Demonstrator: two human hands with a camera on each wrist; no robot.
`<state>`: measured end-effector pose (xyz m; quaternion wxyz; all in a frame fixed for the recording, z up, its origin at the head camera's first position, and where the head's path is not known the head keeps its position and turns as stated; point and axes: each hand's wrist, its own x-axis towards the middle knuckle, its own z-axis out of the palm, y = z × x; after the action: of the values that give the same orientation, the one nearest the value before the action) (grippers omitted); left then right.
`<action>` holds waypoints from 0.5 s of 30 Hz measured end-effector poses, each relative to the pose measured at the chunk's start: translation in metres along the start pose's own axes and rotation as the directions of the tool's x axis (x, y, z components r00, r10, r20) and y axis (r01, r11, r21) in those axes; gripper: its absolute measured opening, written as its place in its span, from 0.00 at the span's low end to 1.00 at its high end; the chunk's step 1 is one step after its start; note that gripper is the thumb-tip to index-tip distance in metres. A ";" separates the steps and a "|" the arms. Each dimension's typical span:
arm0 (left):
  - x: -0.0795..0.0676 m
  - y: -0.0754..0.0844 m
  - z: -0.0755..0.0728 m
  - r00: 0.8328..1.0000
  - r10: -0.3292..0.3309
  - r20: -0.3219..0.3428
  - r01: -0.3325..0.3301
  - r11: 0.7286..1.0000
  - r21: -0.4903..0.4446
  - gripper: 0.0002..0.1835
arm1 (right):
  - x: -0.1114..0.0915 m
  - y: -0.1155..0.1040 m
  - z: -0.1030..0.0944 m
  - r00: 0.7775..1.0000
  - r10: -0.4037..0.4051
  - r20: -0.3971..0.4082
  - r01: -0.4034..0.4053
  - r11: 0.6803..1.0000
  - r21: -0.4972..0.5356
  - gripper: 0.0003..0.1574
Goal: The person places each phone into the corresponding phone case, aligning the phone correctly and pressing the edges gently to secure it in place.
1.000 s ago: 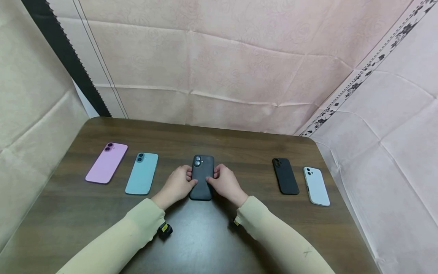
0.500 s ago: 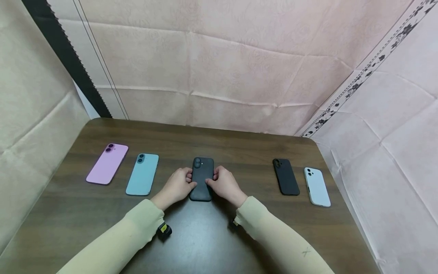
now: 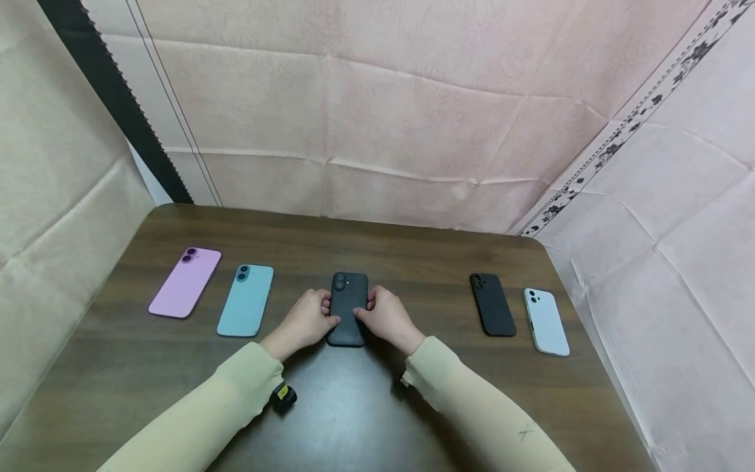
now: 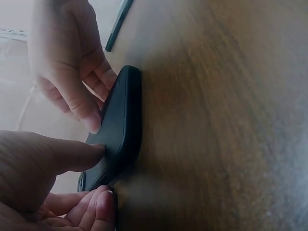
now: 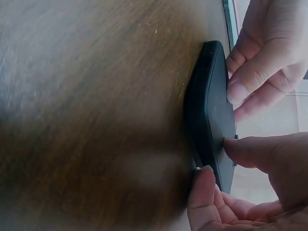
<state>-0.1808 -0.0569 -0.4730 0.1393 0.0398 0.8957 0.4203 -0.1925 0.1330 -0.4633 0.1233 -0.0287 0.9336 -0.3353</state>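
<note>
A dark phone (image 3: 349, 305) lies back up on the table in front of me, its two-lens camera at the far left corner. My left hand (image 3: 309, 318) pinches its left edge, thumb on the back and curled fingers along the side. On the opposite edge my right hand (image 3: 389, 319) grips in the same way. Both wrist views show the phone's near end (image 4: 132, 106) low over the wood, both thumbs (image 5: 245, 147) pressing on its back. Fingertips sit right at its lower edge; its underside is hidden.
Left of my hands lie a purple phone (image 3: 185, 283) and a light blue phone (image 3: 245, 300). To the right are a black phone-shaped piece (image 3: 494, 307) and a white phone (image 3: 546, 321). Pale cloth (image 3: 377, 131) hangs behind the wooden table (image 3: 342, 419).
The phone's far end has dipped slightly, and its lenses no longer catch the bright glare. Both hands keep their grip in nearly the same place.
</note>
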 end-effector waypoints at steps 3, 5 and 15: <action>0.000 0.001 -0.001 1.000 -0.004 -0.002 0.004 1.000 -0.002 0.29 | 0.000 0.000 0.000 1.000 -0.004 0.000 0.004 1.000 -0.003 0.19; 0.000 0.001 -0.001 1.000 -0.005 -0.003 0.005 1.000 0.000 0.28 | 0.000 0.000 0.000 1.000 -0.006 0.002 0.006 1.000 -0.005 0.19; 0.000 0.003 0.002 1.000 -0.003 -0.012 0.003 0.999 0.054 0.28 | 0.000 0.000 0.001 1.000 -0.007 0.005 0.007 1.000 -0.026 0.20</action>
<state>-0.1806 -0.0540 -0.4722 0.1332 0.0396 0.9076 0.3962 -0.1925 0.1319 -0.4642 0.1242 -0.0345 0.9374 -0.3235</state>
